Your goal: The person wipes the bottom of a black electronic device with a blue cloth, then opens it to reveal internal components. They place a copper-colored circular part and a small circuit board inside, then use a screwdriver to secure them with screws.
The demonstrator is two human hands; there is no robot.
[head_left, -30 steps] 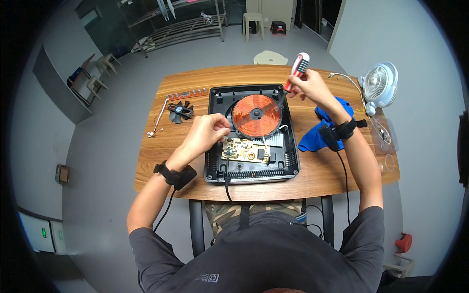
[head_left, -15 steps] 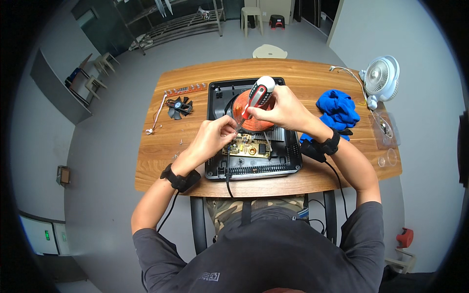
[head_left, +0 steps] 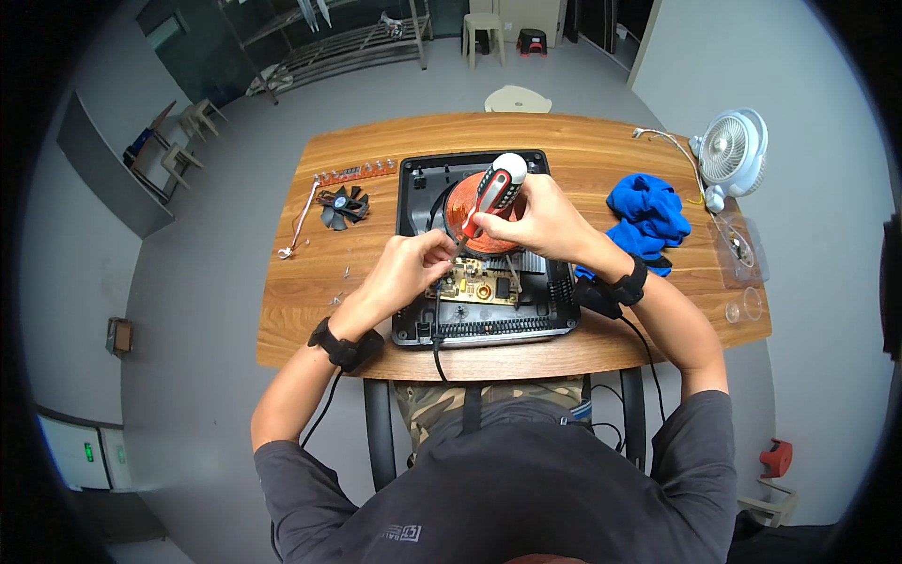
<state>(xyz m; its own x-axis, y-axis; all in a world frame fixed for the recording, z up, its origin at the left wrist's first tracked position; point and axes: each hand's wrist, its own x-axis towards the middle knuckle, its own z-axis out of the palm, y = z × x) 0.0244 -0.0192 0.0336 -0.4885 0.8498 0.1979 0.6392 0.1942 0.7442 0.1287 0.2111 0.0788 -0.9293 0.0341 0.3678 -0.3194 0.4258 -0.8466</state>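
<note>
My right hand (head_left: 550,224) grips a red, white and black screwdriver (head_left: 498,188), its shaft slanting down toward my left fingers. My left hand (head_left: 410,267) has thumb and fingers pinched together by the screwdriver's tip; what lies between them is hidden. Both hands are over an open black appliance housing (head_left: 407,218). Inside it sit a round copper-coloured coil (head_left: 459,205), partly covered by the screwdriver and my right hand, and a tan circuit board (head_left: 470,286). A finned metal heat sink (head_left: 533,264) shows beside the board.
A black cooling fan (head_left: 345,208) and a narrow component strip (head_left: 357,173) lie to the left, near small screws (head_left: 346,273). At right are a blue cloth (head_left: 648,211), a white desk fan (head_left: 731,155) and a clear plastic box (head_left: 742,250). A black cord (head_left: 439,361) hangs over the near edge.
The screwdriver and my right hand have dropped slightly toward me. My left hand keeps its pinch at almost the same spot.
</note>
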